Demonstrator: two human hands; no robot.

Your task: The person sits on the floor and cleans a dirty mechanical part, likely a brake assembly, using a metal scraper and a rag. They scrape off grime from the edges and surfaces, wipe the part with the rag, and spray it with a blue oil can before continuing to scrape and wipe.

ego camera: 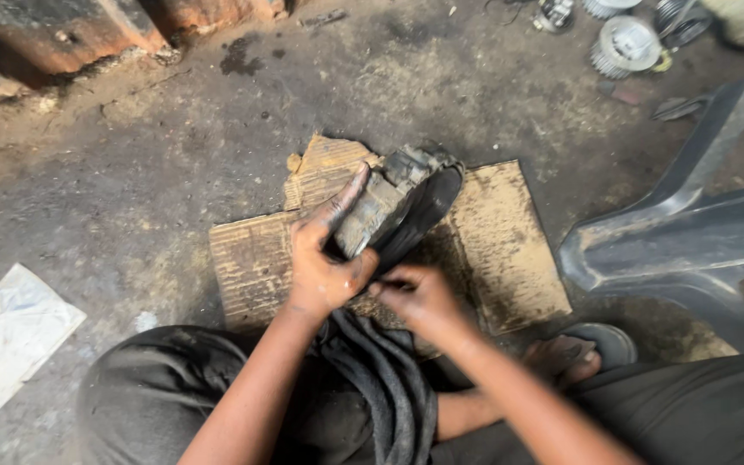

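A white sheet (12, 334) lies on the dirty floor (131, 172). Round metal gears (626, 43) sit far off. A grey chair (691, 232) stands near bricks (62, 34).

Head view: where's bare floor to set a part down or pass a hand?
Bare concrete floor between the bricks and the cardboard, left of it down to the white sheet. Also above the cardboard, below the gears. Crowded: cardboard centre, where left hand and right hand grip the metal part; right side blocked by the chair.

- two hands, left hand (325, 258) and right hand (415, 297)
- one grimy metal part (381, 202)
- one cardboard sheet (501, 241)
- one white rag (10, 331)
- one toothed gear (626, 45)
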